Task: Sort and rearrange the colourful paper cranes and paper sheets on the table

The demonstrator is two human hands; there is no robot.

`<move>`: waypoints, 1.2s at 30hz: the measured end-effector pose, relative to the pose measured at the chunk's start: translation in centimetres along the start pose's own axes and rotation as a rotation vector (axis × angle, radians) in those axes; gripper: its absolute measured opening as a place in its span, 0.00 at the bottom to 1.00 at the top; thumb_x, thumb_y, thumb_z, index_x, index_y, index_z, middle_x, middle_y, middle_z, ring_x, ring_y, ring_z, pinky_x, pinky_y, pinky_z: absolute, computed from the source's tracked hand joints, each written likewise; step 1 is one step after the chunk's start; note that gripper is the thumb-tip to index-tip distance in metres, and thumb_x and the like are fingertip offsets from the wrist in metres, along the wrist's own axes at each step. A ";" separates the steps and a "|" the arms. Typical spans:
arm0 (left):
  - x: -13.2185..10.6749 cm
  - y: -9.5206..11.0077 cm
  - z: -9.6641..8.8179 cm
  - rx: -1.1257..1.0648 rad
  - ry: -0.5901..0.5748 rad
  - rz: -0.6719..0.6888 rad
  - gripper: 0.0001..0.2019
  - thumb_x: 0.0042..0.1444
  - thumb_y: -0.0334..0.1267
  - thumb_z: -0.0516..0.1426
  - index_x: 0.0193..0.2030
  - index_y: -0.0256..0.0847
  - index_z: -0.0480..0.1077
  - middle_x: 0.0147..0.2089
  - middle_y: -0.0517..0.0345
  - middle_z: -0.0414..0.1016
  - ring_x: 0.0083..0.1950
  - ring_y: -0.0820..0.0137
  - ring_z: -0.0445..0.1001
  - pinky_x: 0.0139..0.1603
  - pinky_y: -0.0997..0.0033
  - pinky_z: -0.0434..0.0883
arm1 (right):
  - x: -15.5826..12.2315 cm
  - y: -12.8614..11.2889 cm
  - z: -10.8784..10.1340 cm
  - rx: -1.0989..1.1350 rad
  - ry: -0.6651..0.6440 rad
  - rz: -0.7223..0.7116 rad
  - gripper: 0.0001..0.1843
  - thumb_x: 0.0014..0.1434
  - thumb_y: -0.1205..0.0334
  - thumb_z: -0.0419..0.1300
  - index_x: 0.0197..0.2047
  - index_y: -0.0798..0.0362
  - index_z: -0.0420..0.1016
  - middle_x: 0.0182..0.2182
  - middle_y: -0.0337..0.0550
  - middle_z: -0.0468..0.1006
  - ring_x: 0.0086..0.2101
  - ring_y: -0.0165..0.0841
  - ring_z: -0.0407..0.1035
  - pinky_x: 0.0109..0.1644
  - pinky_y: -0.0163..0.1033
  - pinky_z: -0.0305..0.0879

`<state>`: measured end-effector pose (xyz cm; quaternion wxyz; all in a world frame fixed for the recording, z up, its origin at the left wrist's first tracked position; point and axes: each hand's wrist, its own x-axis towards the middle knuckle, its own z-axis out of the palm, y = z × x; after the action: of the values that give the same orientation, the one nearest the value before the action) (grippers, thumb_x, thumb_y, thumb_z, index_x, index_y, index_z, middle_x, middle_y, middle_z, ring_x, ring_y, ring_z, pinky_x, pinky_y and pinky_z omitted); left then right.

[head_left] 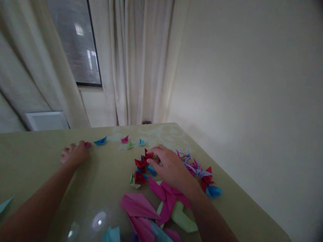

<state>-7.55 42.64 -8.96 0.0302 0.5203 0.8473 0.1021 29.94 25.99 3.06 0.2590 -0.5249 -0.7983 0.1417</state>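
Past the pink folds [138,205], a red piece [148,156] mid-table is pinched between thumb and forefinger of the right hand [171,168]. Judged light and crushable, it is best held by creased edges. Farther, the left hand [75,154] is laid flat, fingers loosely spread.

No readable text, label or number anywhere; folded paper pieces [140,165] seem unprinted, view dim, blurred.

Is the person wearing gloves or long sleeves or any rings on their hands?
No. The left hand and right hand are bare, no gloves. The left forearm and right forearm show no sleeves as far as the picture reaches. I see no ring, watch or bracelet, though the picture is dim.
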 end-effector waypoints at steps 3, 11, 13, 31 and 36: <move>0.6 -0.8 -0.3 0.045 -0.053 0.092 0.26 0.72 0.51 0.44 0.59 0.36 0.73 0.60 0.33 0.76 0.60 0.39 0.75 0.51 0.47 0.76 | 0.1 0.2 -0.5 -0.009 0.087 0.004 0.10 0.69 0.65 0.64 0.52 0.52 0.81 0.47 0.46 0.82 0.46 0.38 0.76 0.51 0.41 0.67; -2.5 0.4 -2.9 -0.037 -0.064 0.318 0.12 0.59 0.37 0.56 0.42 0.37 0.80 0.50 0.38 0.84 0.52 0.48 0.81 0.51 0.55 0.76 | -0.2 -0.5 -1.1 0.047 0.257 -0.059 0.06 0.69 0.66 0.63 0.47 0.51 0.82 0.43 0.44 0.84 0.37 0.33 0.77 0.44 0.38 0.69; -4.0 1.4 -4.1 -0.093 -0.061 0.391 0.13 0.59 0.40 0.55 0.42 0.39 0.81 0.47 0.44 0.86 0.50 0.51 0.83 0.50 0.59 0.76 | -0.2 -0.8 -1.0 0.065 0.263 -0.065 0.06 0.68 0.67 0.63 0.45 0.51 0.82 0.42 0.44 0.84 0.36 0.33 0.77 0.43 0.37 0.69; -19.7 10.5 -9.7 -0.651 -0.028 1.164 0.28 0.59 0.26 0.63 0.65 0.50 0.67 0.57 0.54 0.78 0.55 0.59 0.79 0.56 0.57 0.77 | -0.1 -2.2 1.8 0.190 0.255 -0.148 0.10 0.63 0.74 0.68 0.45 0.51 0.80 0.43 0.41 0.78 0.43 0.34 0.75 0.48 0.38 0.68; -18.1 9.8 -9.5 -0.826 -0.259 1.180 0.21 0.61 0.34 0.65 0.61 0.49 0.72 0.58 0.52 0.78 0.56 0.60 0.79 0.55 0.58 0.80 | 0.3 -1.6 2.1 0.248 0.231 -0.136 0.06 0.65 0.71 0.67 0.43 0.50 0.81 0.42 0.41 0.78 0.43 0.34 0.76 0.49 0.38 0.69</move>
<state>7.79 29.51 1.35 0.2638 0.8443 0.3080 0.3502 27.44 25.66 2.21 0.4205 -0.4467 -0.7733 0.1601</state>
